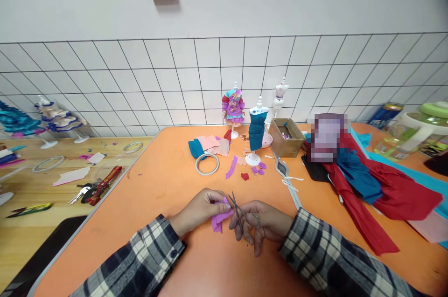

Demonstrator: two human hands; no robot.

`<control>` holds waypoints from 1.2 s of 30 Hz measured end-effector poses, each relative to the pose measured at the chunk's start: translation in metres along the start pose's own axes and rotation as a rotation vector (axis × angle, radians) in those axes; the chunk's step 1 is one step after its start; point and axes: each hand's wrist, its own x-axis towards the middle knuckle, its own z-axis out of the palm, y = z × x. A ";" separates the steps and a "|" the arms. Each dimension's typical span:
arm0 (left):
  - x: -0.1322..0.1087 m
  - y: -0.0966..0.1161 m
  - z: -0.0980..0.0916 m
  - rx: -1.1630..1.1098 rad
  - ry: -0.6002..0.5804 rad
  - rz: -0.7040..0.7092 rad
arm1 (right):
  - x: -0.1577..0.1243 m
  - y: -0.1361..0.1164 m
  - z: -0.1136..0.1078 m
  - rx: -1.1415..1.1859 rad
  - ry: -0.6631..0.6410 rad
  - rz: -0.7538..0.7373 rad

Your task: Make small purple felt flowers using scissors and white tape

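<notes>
My left hand (205,209) pinches a small piece of purple crepe paper (220,218) above the orange table. In my right hand (266,221) is a pair of small metal scissors (239,212), its blades apart and close to the purple piece. Beyond my hands lie purple scraps (231,167), a red scrap (245,176) and a roll of tape (207,164). A small dress form (257,130) wrapped in dark teal stands past them on a round white base. Part of the purple piece is hidden by my left fingers.
Behind stand a dress form in a purple ruffled dress (234,108) and a bare white one (280,93). A cardboard box (287,137) sits right of centre, near red crepe paper (402,187) and a clear jug (413,131). Keys (84,191) lie on the wooden table at left.
</notes>
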 end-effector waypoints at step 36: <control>0.022 -0.006 -0.056 0.720 0.454 0.007 | 0.071 -0.020 -0.031 -1.193 0.775 -0.295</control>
